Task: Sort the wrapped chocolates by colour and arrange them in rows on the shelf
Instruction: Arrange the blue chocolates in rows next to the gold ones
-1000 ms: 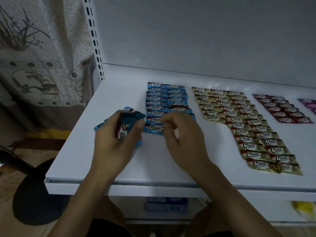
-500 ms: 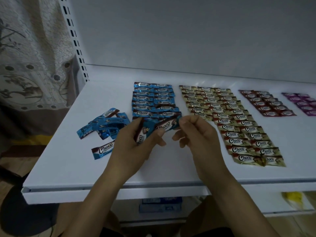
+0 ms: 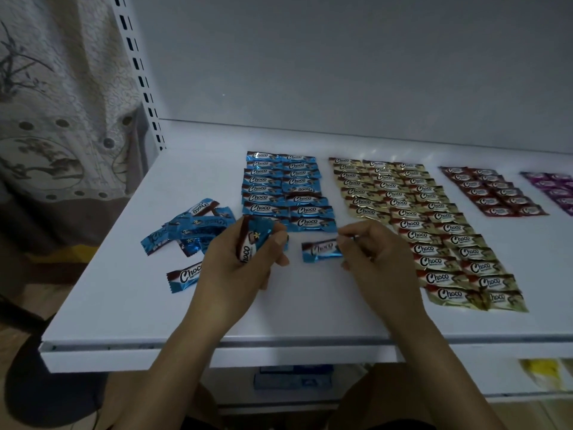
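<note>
**Blue piece brought down to the front of the blue rows**

Finding 1. Half a second ago my right hand was drawing one blue piece from the bunch in my left hand, up at hand level. That piece is now low, lying flat just in front of the right column of the blue rows, with a small gap to the last one there. I cannot tell whether it rests fully on the shelf.

Finding 2. My right thumb and forefinger pinch the piece's right end; it is not yet let go. My left fingers are curled round the bunch of blue pieces, label side up.

Finding 3. The view has swung, so a loose blue pile shows at the left, with one stray in front of it, partly behind my left wrist.

Finding 4. Gold rows, red rows and purple rows lie in separate blocks to the right.

Assessment. The blue block gains one piece. In my judgement blue is the colour left to finish: the piece needs squaring up to its column and releasing, then the bunch and the pile follow.
</note>
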The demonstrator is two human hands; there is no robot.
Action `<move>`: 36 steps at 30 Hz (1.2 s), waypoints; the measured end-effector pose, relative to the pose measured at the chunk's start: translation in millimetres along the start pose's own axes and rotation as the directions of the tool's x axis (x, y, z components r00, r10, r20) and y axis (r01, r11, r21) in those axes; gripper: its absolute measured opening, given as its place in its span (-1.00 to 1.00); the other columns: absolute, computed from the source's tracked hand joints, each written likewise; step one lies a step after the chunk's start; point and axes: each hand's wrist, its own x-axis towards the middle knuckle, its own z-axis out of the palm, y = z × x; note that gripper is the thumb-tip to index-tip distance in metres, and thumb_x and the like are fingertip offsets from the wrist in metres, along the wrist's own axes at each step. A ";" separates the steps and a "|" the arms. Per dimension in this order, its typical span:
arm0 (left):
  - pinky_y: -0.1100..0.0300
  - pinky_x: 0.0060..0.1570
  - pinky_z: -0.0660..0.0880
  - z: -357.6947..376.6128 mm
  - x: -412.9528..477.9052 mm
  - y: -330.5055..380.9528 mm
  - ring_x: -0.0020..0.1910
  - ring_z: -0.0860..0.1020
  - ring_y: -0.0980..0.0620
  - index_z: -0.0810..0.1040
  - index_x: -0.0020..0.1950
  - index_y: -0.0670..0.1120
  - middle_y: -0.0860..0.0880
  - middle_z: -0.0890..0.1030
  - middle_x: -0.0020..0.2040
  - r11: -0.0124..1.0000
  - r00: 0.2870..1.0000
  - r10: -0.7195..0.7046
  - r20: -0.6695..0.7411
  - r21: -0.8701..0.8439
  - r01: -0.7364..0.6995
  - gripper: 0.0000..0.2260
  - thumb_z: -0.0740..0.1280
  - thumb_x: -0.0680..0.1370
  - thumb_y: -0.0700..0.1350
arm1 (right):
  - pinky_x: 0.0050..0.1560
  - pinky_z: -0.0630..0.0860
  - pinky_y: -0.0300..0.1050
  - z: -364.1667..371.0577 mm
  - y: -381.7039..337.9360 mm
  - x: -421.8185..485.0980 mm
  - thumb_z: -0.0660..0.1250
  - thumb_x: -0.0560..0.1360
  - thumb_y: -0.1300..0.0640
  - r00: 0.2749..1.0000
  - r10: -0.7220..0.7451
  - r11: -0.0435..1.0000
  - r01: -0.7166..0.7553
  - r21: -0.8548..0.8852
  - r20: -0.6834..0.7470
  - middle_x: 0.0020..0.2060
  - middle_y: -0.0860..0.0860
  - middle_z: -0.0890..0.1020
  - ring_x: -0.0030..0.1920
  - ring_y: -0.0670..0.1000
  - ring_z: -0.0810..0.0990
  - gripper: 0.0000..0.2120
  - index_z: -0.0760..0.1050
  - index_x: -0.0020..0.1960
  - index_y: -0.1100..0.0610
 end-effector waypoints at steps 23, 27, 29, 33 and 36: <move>0.42 -0.48 0.38 -1.2 -0.7 -4.0 -0.51 0.48 0.23 0.53 -0.07 0.06 0.18 0.58 -0.40 0.977 0.995 0.097 0.038 0.190 -0.102 -0.92 0.33 0.49 0.03 | -0.10 0.47 -0.31 15.2 -6.7 2.9 0.09 0.53 0.01 0.917 -0.372 0.881 0.398 -0.255 0.147 -0.01 -0.01 0.63 -0.02 -0.08 0.55 -0.66 0.55 0.13 0.12; 0.37 -0.43 0.40 -0.9 0.3 -3.9 -0.47 0.49 0.22 0.54 -0.11 0.03 0.14 0.58 -0.42 0.998 0.994 0.062 -0.090 0.036 -0.059 -0.85 0.35 0.41 0.06 | -0.09 0.52 -0.07 28.5 -15.4 -2.5 0.07 0.49 0.08 0.874 -0.402 0.828 0.474 -0.300 0.272 0.00 0.02 0.61 0.01 0.00 0.54 -0.66 0.52 0.13 0.11; 0.23 -0.37 0.46 -2.1 2.3 -5.7 -0.36 0.53 0.13 0.56 -0.11 0.03 0.06 0.61 -0.36 0.993 0.988 -0.018 -0.152 -0.121 -0.001 -0.81 0.38 0.35 0.09 | -0.05 0.49 0.00 37.3 -11.0 -3.0 0.06 0.50 0.08 0.838 -0.395 0.769 0.526 -0.363 0.377 0.03 0.00 0.62 0.03 0.04 0.53 -0.65 0.54 0.14 0.09; 0.33 -0.42 0.46 -1.7 3.2 -4.7 -0.40 0.53 0.17 0.55 -0.13 -0.01 0.08 0.60 -0.39 0.999 0.993 0.026 -0.114 -0.029 -0.030 -0.94 0.36 0.47 -0.04 | -0.10 0.41 -0.06 42.0 -9.8 -1.7 0.07 0.49 0.08 0.816 -0.413 0.718 0.565 -0.407 0.405 -0.04 -0.04 0.65 -0.02 0.03 0.54 -0.66 0.56 0.10 0.05; 0.39 -0.47 0.37 -1.3 1.8 -4.5 -0.51 0.45 0.21 0.50 -0.21 -0.04 0.11 0.53 -0.48 0.998 0.994 0.066 -0.089 0.004 -0.066 -0.89 0.34 0.47 -0.03 | -0.07 0.31 -0.14 40.9 -8.5 3.8 0.06 0.46 0.12 0.807 -0.422 0.686 0.582 -0.437 0.412 -0.07 -0.05 0.65 -0.01 0.01 0.52 -0.65 0.58 0.06 0.05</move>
